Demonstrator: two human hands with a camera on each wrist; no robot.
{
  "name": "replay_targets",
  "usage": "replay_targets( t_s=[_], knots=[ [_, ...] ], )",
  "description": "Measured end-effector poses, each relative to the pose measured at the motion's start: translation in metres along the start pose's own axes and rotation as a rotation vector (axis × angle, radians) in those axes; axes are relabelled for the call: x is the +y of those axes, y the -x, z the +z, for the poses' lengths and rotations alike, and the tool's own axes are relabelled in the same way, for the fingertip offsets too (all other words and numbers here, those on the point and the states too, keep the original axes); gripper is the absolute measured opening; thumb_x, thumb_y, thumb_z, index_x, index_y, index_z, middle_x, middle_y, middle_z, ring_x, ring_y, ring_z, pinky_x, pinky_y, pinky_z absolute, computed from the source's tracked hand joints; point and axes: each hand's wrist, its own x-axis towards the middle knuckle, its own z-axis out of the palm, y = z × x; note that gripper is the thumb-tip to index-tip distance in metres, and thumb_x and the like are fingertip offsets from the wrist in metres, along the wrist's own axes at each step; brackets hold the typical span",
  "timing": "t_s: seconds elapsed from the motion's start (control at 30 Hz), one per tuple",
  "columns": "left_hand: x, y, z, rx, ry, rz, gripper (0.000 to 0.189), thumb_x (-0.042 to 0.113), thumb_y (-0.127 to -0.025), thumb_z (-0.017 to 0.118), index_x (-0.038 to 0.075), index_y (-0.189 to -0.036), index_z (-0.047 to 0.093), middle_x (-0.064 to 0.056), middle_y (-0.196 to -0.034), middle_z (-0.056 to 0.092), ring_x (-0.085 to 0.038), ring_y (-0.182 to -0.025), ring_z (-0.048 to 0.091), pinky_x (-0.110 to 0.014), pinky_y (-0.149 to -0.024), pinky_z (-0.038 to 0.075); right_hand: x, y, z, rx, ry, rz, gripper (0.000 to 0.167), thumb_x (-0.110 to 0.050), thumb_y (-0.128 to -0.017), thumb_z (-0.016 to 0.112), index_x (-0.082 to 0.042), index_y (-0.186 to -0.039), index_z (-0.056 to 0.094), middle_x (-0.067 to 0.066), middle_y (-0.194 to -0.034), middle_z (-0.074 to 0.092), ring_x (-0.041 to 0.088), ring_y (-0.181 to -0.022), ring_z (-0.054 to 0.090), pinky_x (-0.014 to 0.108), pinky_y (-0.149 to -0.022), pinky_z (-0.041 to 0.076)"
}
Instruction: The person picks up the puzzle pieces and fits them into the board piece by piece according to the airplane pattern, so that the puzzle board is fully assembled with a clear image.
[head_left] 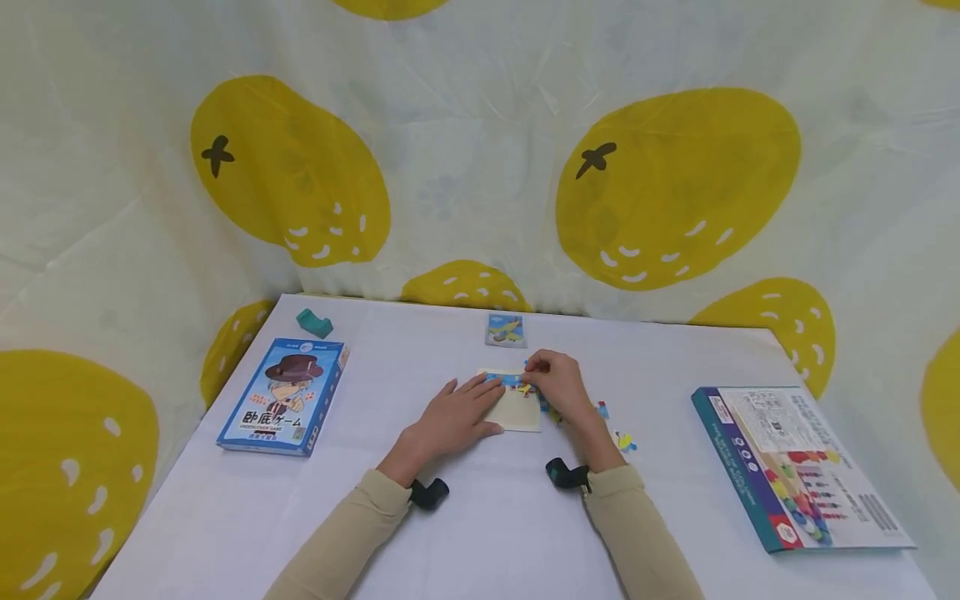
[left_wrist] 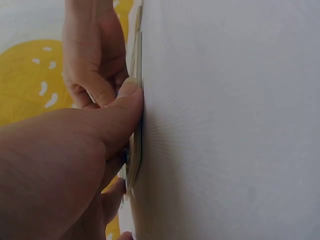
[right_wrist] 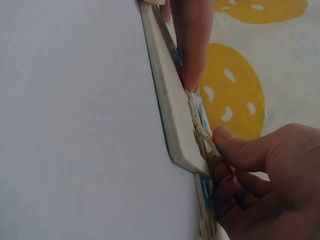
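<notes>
A pale puzzle board (head_left: 516, 418) lies on the white table in front of me, with blue puzzle pieces (head_left: 504, 379) along its far edge. My left hand (head_left: 456, 417) rests on the board's left side, fingers stretched over the blue pieces and thumb at the near edge. At the right side, my right hand (head_left: 558, 385) pinches a small puzzle piece (right_wrist: 204, 134) between thumb and fingers, close over the board. In the left wrist view the left thumb (left_wrist: 127, 95) lies along the board's edge. Several loose pieces (head_left: 625, 442) lie beside the right wrist, some partly hidden by it.
A small square picture (head_left: 506, 330) with a yellow plane lies behind the board. On the left are a blue game box (head_left: 283, 396) and a green block (head_left: 314, 323). A large flat box (head_left: 802, 467) lies at the right. A patterned curtain hangs behind the table.
</notes>
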Motion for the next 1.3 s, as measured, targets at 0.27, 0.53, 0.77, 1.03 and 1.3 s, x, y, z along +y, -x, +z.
replay_targets(
  t_s=[0.27,0.53,0.77,1.03,1.3],
  knots=[
    [-0.002,-0.002,0.005,-0.029,-0.009,-0.020,0.072,0.060,-0.099,0.044,0.023,-0.158,0.027,0.006,-0.165,0.028,-0.020,-0.155,0.021,-0.058,-0.120,0.026,-0.006,-0.005,0.006,-0.011,0.105,-0.034,0.007,-0.006,-0.084,0.077,-0.006,-0.085,0.071,0.008,-0.083,0.066,0.019,-0.075,0.056,0.028,-0.067,0.047],
    [-0.002,-0.001,0.003,-0.013,0.001,-0.011,0.071,0.059,-0.099,0.046,0.022,-0.158,0.029,0.005,-0.164,0.030,-0.021,-0.154,0.022,-0.058,-0.120,0.026,-0.007,-0.004,0.002,-0.034,0.136,-0.039,0.006,-0.007,-0.085,0.077,-0.007,-0.088,0.072,0.007,-0.085,0.066,0.019,-0.078,0.057,0.030,-0.070,0.048],
    [-0.005,0.000,0.004,0.011,0.022,0.009,0.071,0.058,-0.098,0.048,0.021,-0.157,0.032,0.001,-0.163,0.032,-0.023,-0.154,0.025,-0.059,-0.119,0.027,-0.007,-0.002,-0.003,-0.089,0.118,-0.019,0.007,-0.006,-0.087,0.073,-0.007,-0.093,0.072,0.009,-0.091,0.067,0.020,-0.081,0.058,0.030,-0.071,0.049],
    [-0.017,0.005,-0.004,-0.031,0.091,-0.042,0.074,0.056,-0.096,0.056,0.019,-0.156,0.035,0.000,-0.165,0.029,-0.024,-0.153,0.025,-0.055,-0.120,0.028,-0.004,-0.001,-0.003,-0.109,0.112,-0.002,0.010,-0.006,-0.088,0.071,-0.006,-0.098,0.072,0.010,-0.098,0.067,0.023,-0.088,0.058,0.036,-0.079,0.051],
    [-0.027,0.011,-0.012,-0.072,0.154,-0.071,0.074,0.051,-0.094,0.063,0.018,-0.155,0.036,0.002,-0.163,0.033,-0.024,-0.153,0.026,-0.055,-0.121,0.026,-0.001,0.000,-0.007,-0.111,0.118,-0.019,0.012,-0.005,-0.089,0.070,-0.005,-0.100,0.071,0.011,-0.098,0.066,0.023,-0.088,0.058,0.036,-0.080,0.050]
  ],
)
